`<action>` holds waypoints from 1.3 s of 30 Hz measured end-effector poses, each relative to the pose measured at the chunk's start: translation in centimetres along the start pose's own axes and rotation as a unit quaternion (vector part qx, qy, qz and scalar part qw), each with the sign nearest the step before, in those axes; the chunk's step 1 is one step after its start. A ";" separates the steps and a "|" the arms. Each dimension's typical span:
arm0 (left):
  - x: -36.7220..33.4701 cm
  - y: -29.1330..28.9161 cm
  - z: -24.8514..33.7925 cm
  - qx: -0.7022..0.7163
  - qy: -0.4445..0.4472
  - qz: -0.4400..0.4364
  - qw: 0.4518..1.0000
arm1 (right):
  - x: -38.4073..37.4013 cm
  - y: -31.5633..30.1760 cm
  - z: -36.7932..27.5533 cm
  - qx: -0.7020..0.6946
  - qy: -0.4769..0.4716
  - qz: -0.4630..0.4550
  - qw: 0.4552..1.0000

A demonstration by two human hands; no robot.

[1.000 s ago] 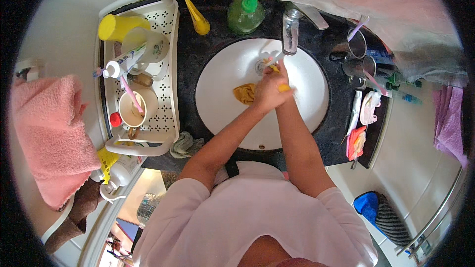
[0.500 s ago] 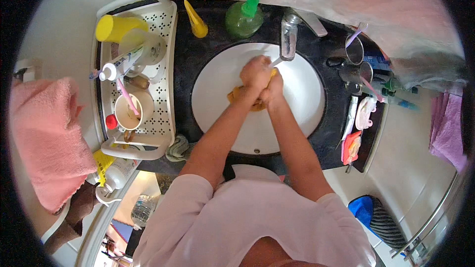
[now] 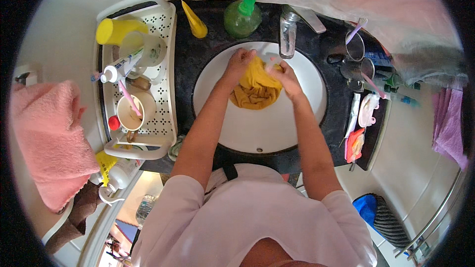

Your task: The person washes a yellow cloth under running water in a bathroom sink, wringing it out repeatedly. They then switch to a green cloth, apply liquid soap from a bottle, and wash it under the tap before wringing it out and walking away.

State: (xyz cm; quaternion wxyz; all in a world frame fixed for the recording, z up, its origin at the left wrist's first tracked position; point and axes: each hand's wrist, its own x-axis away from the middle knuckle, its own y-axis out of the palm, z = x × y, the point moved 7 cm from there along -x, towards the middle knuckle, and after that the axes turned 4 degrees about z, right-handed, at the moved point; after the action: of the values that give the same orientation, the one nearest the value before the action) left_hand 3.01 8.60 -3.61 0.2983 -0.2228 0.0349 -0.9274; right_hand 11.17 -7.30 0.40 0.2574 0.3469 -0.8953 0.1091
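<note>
A wet yellow cloth [image 3: 256, 89] hangs spread between my hands in the white oval sink [image 3: 247, 131]. My left hand [image 3: 240, 63] pinches the cloth's upper left edge. On the other side, my right hand [image 3: 286, 78] grips its upper right edge, thumb against the fabric. The lower part of the cloth bunches in folds over the basin. Just behind my hands is the metal faucet [image 3: 288, 34], with water coming down from its spout near the cloth.
A green pump bottle [image 3: 242, 20] and a yellow tube [image 3: 195, 22] stand behind the sink. At left, a white perforated tray [image 3: 166, 76] holds cups and toothpaste. Glass cups [image 3: 355, 47] with toothbrushes are at right. A pink towel [image 3: 49, 138] hangs at far left.
My hands, pressed together around the bunched cloth before, have moved apart. The cloth is now opened out between them, showing much more of its surface.
</note>
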 end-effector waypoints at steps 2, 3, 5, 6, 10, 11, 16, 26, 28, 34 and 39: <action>0.3 -0.5 0.3 0.073 0.012 -0.056 0.996 | 0.6 -0.7 -0.5 0.239 -0.023 -0.062 0.969; 0.9 -0.4 0.9 0.069 0.043 -0.083 0.993 | 0.4 -1.6 0.1 0.345 -0.026 -0.071 0.936; 1.9 -0.1 2.0 -0.063 0.100 -0.108 0.987 | -0.4 -4.4 2.0 0.347 -0.088 -0.018 0.934; 2.4 -0.4 1.9 -0.192 0.120 -0.100 0.969 | -0.2 -4.2 1.3 0.210 -0.089 -0.014 0.974; 3.0 -1.7 1.8 -0.296 0.034 -0.013 0.954 | 1.5 -3.3 -0.1 -0.225 -0.043 0.015 0.973; 3.0 -1.0 1.0 -0.073 0.004 0.008 0.997 | 1.5 -2.9 0.6 -0.298 -0.016 0.020 0.954; 5.8 5.6 2.9 0.109 0.105 -0.014 0.988 | -0.4 1.0 2.7 -0.456 0.095 0.073 0.882; 3.1 3.6 3.5 -0.150 0.096 0.169 0.969 | -0.7 6.1 2.9 -0.467 0.127 0.096 0.870; 7.0 4.4 7.1 -0.181 0.103 0.148 0.967 | -1.4 5.5 2.3 -0.443 0.096 0.051 0.890; 3.1 2.0 2.3 -0.206 0.018 0.111 0.972 | 0.5 4.3 0.3 -0.448 0.133 0.117 0.876; 3.1 2.1 -1.3 0.221 -0.184 -0.091 0.953 | 2.0 0.9 -1.3 -0.208 -0.043 0.084 0.973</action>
State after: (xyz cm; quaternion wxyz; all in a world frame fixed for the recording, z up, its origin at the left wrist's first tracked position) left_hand 1.29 5.06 -3.99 0.2555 -0.3201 -0.2467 -0.8783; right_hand 9.77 -7.27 2.54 0.2752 0.2138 -0.9344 -0.0739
